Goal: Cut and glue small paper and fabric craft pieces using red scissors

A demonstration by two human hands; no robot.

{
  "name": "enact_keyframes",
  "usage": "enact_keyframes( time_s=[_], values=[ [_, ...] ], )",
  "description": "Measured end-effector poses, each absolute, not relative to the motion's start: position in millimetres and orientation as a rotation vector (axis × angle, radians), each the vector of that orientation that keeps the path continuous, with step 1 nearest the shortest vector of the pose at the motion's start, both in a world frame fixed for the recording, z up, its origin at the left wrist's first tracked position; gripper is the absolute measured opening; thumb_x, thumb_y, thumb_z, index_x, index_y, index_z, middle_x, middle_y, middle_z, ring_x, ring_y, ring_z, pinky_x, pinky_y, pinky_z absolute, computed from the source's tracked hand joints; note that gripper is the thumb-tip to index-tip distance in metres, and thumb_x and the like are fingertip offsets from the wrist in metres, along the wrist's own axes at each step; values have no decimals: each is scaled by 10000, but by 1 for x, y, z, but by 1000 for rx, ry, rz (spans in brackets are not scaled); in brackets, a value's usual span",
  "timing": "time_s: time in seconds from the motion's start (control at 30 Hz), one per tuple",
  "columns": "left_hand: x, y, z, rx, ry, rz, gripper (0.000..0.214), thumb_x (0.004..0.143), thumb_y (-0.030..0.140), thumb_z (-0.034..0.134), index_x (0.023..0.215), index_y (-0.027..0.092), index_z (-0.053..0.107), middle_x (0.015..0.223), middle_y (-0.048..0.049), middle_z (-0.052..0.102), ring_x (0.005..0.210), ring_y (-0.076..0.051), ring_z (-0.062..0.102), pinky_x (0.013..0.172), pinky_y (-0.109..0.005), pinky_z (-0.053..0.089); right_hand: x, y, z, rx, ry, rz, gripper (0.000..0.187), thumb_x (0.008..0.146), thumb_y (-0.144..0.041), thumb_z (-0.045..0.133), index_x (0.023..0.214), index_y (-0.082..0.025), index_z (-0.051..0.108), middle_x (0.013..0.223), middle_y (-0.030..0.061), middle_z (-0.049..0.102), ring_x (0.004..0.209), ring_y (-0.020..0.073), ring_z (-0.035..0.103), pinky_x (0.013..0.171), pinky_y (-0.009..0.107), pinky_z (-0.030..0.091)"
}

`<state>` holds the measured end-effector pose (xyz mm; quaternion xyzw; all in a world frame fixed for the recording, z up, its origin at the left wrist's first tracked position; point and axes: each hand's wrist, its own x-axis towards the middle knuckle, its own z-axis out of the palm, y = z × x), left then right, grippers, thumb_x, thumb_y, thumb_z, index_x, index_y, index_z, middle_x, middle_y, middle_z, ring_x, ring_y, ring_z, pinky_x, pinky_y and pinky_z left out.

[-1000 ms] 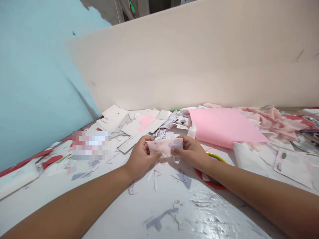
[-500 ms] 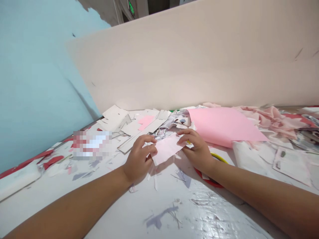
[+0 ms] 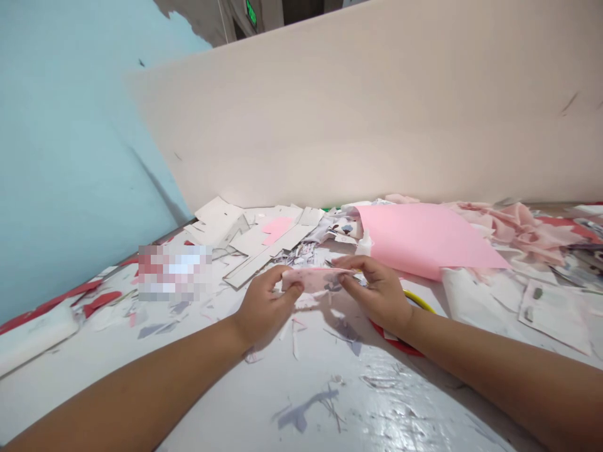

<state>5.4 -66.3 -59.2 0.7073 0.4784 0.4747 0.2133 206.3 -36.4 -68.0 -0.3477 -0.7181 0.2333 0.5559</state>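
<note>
Both hands sit close together in a narrow pinch. My left hand (image 3: 266, 306) curls its fingers over one end of a pale pink printed strip (image 3: 313, 279), and my right hand (image 3: 379, 295) holds the other end between thumb and fingertips. I can't tell whether the strip is paper or thin cloth. I see it almost edge-on, and it sits just in front of the pink card sheet (image 3: 424, 238), whose near corner and long lower edge slant away to the right, with my right fingertips just short of that edge.

Everything else I place from that sheet. Just beside its left edge stands a small white bottle (image 3: 363, 245), and farther left lies a heap of white card offcuts (image 3: 264, 246) topped by a pink cutout (image 3: 276, 230). Past its right corner is crumpled pink material (image 3: 514, 229), and below that corner lies a printed white sheet (image 3: 554, 317). Below its lower edge, a red-and-yellow ring (image 3: 394, 339) sits right beside my right wrist.

Well left of the sheet, a blurred patch (image 3: 174, 272) hides whatever lies there, and red scraps (image 3: 100, 303) run along the table's far left edge. Toward me, the glossy white tabletop (image 3: 386, 402) carries only thin slivers and grey smears. Behind the sheet rises a beige board (image 3: 377, 113).
</note>
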Motion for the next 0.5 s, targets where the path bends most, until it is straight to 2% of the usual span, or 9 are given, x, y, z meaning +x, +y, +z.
enact_keyframes(
  time_s=[0.07, 0.13, 0.3, 0.5],
  values=[
    [8, -67, -61, 1739, 1311, 1282, 156, 728, 314, 599, 832, 198, 583, 777, -21, 605, 750, -166, 568, 683, -294, 473, 206, -37, -69, -940, -1609, 798, 83, 735, -275, 572, 754, -205, 531, 662, 13, 600, 637, 175, 584, 587, 297, 456],
    [11, -68, -61, 1529, 1194, 1260, 225, 697, 325, 636, 863, 196, 557, 754, -7, 592, 709, -149, 566, 640, -288, 493, 205, -36, -69, -975, -1554, 981, 141, 722, -318, 586, 748, -196, 520, 589, -9, 572, 550, 150, 553, 518, 270, 431],
    [18, -70, -55, 1214, 1081, 1209, 270, 684, 381, 649, 803, 185, 504, 612, 32, 540, 529, -103, 525, 478, -287, 518, 202, -36, -65, -1003, -1535, 1067, 167, 684, -318, 622, 727, -187, 528, 558, -24, 565, 524, 131, 538, 506, 258, 422],
    [20, -72, -50, 1149, 1132, 1205, 244, 684, 372, 643, 730, 190, 488, 586, 49, 504, 526, -107, 521, 457, -304, 524, 200, -39, -63, -967, -1506, 1177, 235, 680, -386, 644, 740, -178, 552, 562, -17, 586, 530, 130, 561, 509, 257, 446]
  ],
)
